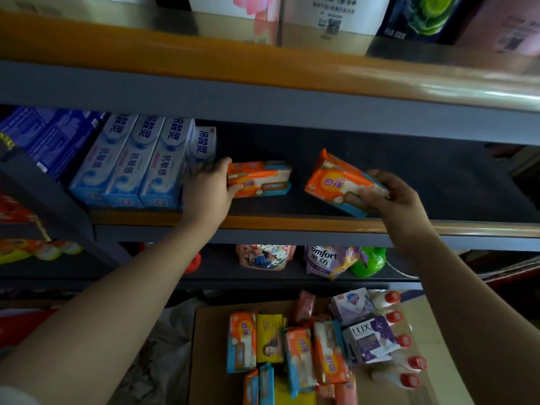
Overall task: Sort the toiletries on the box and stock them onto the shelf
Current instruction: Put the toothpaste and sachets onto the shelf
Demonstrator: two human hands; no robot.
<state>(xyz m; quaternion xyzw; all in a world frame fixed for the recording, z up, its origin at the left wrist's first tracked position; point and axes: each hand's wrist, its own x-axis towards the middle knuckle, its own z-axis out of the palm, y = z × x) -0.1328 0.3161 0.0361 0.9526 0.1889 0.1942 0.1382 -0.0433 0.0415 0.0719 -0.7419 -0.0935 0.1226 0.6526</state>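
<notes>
One orange soap pack (260, 179) is gripped at its left end by the left hand (209, 190), lying level lengthwise along the shelf (292, 222). A second pack (342, 182), just above the shelf, is pinched at its right end by the right hand (393, 200), tilted down to the right.

Soap packs (260, 179): orange, white and teal
Toothpaste boxes (131, 165): white and light blue
Shelf (292, 223): dark board, orange front edge
Lux box (368, 340): purple and white
Bottle caps (404, 340): red
Yellow pack (269, 337): yellow
</notes>
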